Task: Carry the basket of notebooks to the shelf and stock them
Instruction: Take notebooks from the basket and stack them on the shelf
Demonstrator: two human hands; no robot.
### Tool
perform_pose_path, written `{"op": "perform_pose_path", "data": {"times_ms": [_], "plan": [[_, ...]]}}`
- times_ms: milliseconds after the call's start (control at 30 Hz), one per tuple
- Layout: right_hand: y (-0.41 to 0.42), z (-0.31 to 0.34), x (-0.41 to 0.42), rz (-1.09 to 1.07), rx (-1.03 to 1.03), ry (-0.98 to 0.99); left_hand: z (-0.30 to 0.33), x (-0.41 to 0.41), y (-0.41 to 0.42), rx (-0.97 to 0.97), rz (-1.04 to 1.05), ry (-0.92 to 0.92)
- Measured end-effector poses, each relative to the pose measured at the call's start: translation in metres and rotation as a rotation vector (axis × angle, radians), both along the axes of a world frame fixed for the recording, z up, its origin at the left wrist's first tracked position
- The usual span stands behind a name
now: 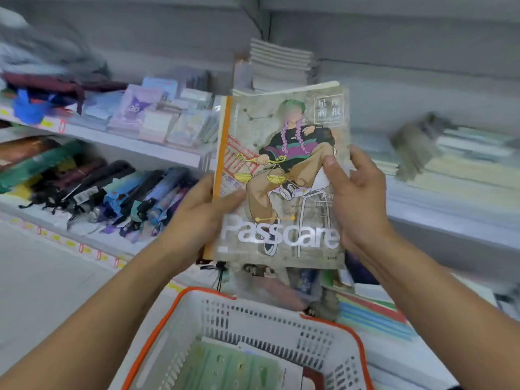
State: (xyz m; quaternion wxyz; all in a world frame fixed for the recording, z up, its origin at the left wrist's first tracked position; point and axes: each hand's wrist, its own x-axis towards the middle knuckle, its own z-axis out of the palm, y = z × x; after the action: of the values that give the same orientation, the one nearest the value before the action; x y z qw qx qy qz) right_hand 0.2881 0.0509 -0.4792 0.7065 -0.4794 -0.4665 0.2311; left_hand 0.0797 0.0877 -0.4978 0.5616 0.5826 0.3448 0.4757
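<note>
Both hands grip notebooks (284,178) above the basket (197,299): left hand (202,212) at 9 o'clock, right hand (357,198) at 3. Shelf (439,198) lies at 2. Loose lower copies may slide out.

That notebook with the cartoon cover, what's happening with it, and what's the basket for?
A person is stocking a shop shelf. Both hands hold up a notebook with an illustrated cover: the left hand has a grip on its orange-spine edge, the right hand on the opposite edge. Below it sits a white basket with an orange rim, with more notebooks still inside. Stacks of notebooks already lie on the shelf behind, and folded umbrellas fill a lower shelf to the left.
</note>
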Motion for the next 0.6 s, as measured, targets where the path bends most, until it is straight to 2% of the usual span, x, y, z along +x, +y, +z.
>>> {"op": "perform_pose_path", "data": {"times_ms": [67,133,267,367,400,500,600], "plan": [[-0.003,0.02,0.039,-0.081,0.041,0.034,0.012,0.036,-0.006,0.11,-0.032,0.093],[-0.004,0.036,0.078,-0.099,-0.029,0.029,0.028,0.074,-0.002,0.126,-0.044,0.098],[-0.014,0.041,0.134,0.021,-0.252,0.039,0.064,0.152,0.038,0.026,-0.045,0.077],[-0.015,0.037,0.153,0.158,-0.227,0.151,0.074,0.202,0.076,-0.053,-0.011,0.136],[-0.008,0.034,0.157,0.125,-0.243,0.146,0.072,0.213,0.089,-0.084,-0.007,0.158],[0.017,0.02,0.171,-0.05,-0.356,0.006,0.063,0.229,0.116,-0.12,-0.009,0.32],[0.035,0.012,0.183,-0.218,-0.452,-0.187,0.055,0.227,0.125,-0.015,-0.069,0.428]]}}
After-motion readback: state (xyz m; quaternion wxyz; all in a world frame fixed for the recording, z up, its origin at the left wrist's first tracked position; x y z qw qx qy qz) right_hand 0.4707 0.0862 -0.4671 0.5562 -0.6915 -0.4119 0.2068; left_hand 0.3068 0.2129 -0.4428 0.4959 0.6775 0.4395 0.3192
